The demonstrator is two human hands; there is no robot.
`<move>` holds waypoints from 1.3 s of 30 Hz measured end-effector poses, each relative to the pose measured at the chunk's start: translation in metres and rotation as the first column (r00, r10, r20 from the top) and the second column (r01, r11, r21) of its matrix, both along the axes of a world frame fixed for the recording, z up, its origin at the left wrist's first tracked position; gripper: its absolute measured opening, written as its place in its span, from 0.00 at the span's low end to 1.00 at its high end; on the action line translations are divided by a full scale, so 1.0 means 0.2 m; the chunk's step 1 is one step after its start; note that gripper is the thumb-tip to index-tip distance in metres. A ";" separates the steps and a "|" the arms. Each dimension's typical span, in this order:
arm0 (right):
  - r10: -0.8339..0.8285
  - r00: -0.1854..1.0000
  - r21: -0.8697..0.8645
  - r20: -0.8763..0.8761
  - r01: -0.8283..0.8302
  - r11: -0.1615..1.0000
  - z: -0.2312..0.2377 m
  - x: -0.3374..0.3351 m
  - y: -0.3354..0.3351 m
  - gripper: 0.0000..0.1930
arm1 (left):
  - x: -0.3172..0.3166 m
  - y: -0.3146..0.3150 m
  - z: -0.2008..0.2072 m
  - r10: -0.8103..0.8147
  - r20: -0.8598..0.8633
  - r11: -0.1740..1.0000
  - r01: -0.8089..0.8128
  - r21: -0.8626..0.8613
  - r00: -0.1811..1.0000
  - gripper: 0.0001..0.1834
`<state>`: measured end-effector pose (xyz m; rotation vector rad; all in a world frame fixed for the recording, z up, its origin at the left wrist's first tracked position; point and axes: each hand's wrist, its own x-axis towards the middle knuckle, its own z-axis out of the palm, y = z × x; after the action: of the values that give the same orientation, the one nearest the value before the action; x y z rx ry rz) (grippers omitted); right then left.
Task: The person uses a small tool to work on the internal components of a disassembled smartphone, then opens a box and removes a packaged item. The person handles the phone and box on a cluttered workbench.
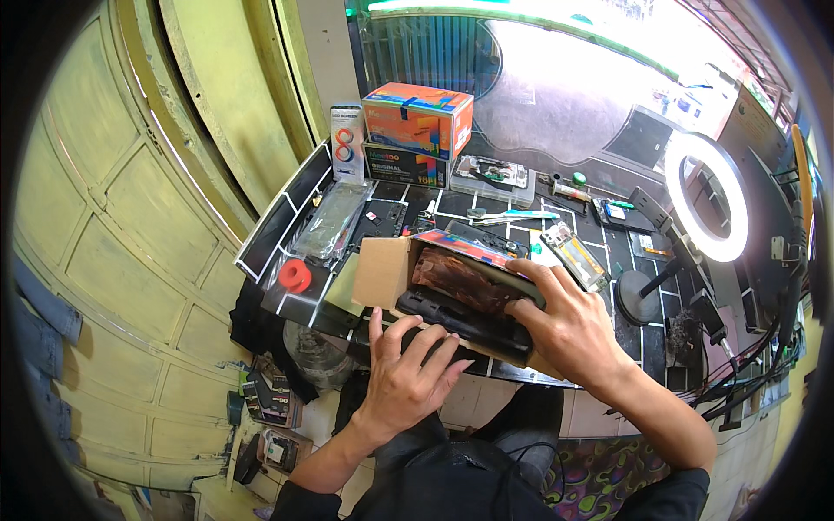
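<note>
An opened cardboard box (380,276), tan inside with a colourful printed outside, is tilted at the table's near edge. Inside it lie a dark brown glossy wrapped bundle (456,280) and a long black item (460,326), whose kinds I cannot make out. My right hand (569,326) grips the box's right end, fingers over the far wall and thumb bent inside by the brown bundle. Along the near rim, my left hand (413,369) rests its spread fingertips against the box, thumb sticking out to the right.
Past the box are a red spool (295,276), a clear plastic sleeve (334,217), tweezers (512,215) and an opened phone (573,256). Orange and black boxes (417,122) stack at the back. A lit ring lamp (734,198) stands right, near hanging cables (764,365).
</note>
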<state>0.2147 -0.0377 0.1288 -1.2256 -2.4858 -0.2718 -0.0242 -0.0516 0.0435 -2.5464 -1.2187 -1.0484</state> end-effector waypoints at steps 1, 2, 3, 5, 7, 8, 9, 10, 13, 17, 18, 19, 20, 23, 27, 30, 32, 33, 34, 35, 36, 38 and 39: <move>0.010 1.000 0.007 -0.005 -0.010 1.000 0.00 0.00 0.00 0.16 | 0.00 0.01 0.00 -0.012 -0.002 1.000 0.012 -0.012 1.000 0.16; 0.020 1.000 0.015 -0.010 -0.020 1.000 0.00 -0.01 0.00 0.16 | 0.00 0.01 0.00 -0.023 -0.003 0.999 0.023 -0.024 1.000 0.16; 0.025 1.000 0.023 -0.014 -0.025 0.999 0.00 -0.01 0.00 0.16 | 0.00 0.01 0.01 -0.026 0.000 0.999 0.026 -0.040 1.000 0.16; 0.008 1.000 0.039 -0.019 -0.008 0.999 0.00 -0.01 0.00 0.15 | 0.01 0.02 0.02 -0.031 0.006 0.997 0.031 -0.073 1.000 0.16; 0.005 0.999 0.024 -0.044 -0.004 1.000 0.00 -0.01 0.01 0.14 | 0.01 0.02 0.02 -0.031 -0.003 0.994 0.031 -0.103 1.000 0.17; 0.006 0.998 0.000 -0.066 -0.006 1.000 0.01 -0.01 0.00 0.14 | 0.01 0.01 0.02 -0.031 -0.008 0.993 0.030 -0.118 0.999 0.18; 0.008 0.996 -0.023 -0.086 -0.010 1.000 0.01 -0.01 0.00 0.14 | 0.01 0.01 0.02 -0.033 -0.012 0.992 0.032 -0.122 0.999 0.18; 0.002 0.997 -0.030 -0.079 -0.005 1.000 0.02 -0.01 0.00 0.14 | 0.00 0.01 0.01 -0.035 -0.016 0.992 0.033 -0.125 0.999 0.19; -0.034 0.998 -0.049 -0.043 0.032 0.998 0.03 -0.02 -0.01 0.15 | 0.01 0.01 0.01 -0.039 -0.020 0.991 0.036 -0.129 0.999 0.20; -0.069 0.998 -0.012 0.002 0.069 0.998 0.00 -0.02 0.01 0.15 | 0.02 0.02 -0.02 -0.062 0.002 0.988 0.062 -0.142 0.998 0.21; -0.061 0.998 0.009 0.005 0.061 0.998 0.00 -0.02 0.01 0.15 | 0.01 0.02 -0.03 -0.062 0.009 0.988 0.062 -0.144 0.998 0.20; -0.073 0.997 0.004 0.006 0.073 0.997 0.00 -0.02 0.01 0.15 | 0.01 0.02 -0.03 -0.061 0.015 0.987 0.063 -0.146 0.998 0.20; -0.085 0.996 -0.001 0.007 0.085 0.996 0.00 -0.02 0.01 0.15 | 0.01 0.02 -0.03 -0.060 0.022 0.987 0.063 -0.148 0.998 0.20; -0.142 0.990 -0.026 0.022 0.142 0.989 -0.01 -0.01 0.02 0.14 | 0.01 0.03 -0.03 -0.076 0.023 0.993 0.078 -0.090 0.997 0.22; -0.165 0.985 -0.107 -0.046 0.160 0.981 -0.02 0.06 0.11 0.18 | 0.02 0.09 -0.09 0.041 0.520 0.994 -0.090 0.069 0.853 0.28; -0.175 0.963 -0.162 -0.207 0.143 0.976 -0.07 0.13 0.19 0.16 | -0.04 0.24 -0.13 0.137 0.759 0.977 0.039 -0.210 0.637 0.35; -0.168 0.936 -0.180 -0.309 0.116 0.977 -0.11 0.18 0.23 0.14 | -0.05 0.32 -0.11 0.080 0.796 0.921 0.262 -0.290 0.600 0.37; -0.202 0.916 -0.213 -0.346 0.133 0.968 -0.10 0.16 0.24 0.17 | -0.06 0.34 -0.11 0.080 0.815 0.895 0.318 -0.312 0.573 0.36; -0.207 0.919 -0.227 -0.335 0.135 0.964 -0.07 0.15 0.25 0.17 | -0.07 0.35 -0.10 0.081 0.834 0.866 0.375 -0.330 0.546 0.36; -0.212 0.922 -0.242 -0.323 0.137 0.961 -0.04 0.13 0.26 0.18 | -0.08 0.36 -0.07 0.081 0.826 0.867 0.369 -0.334 0.558 0.36; -0.224 0.924 -0.256 -0.311 0.146 0.956 -0.02 0.13 0.26 0.18 | -0.08 0.35 -0.03 0.077 0.817 0.865 0.369 -0.339 0.571 0.35; -0.264 0.889 -0.335 -0.373 0.137 0.932 0.00 0.15 0.27 0.18 | -0.09 0.32 0.03 0.086 0.790 0.867 0.346 -0.360 0.607 0.35; -0.274 0.875 -0.356 -0.399 0.128 0.926 0.00 0.19 0.28 0.18 | -0.09 0.31 0.07 0.096 0.772 0.869 0.325 -0.372 0.628 0.35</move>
<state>0.2520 0.0179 0.1284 -1.4852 -2.0514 0.3460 -0.0420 0.0107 0.0572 -2.5739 -1.6757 -2.3222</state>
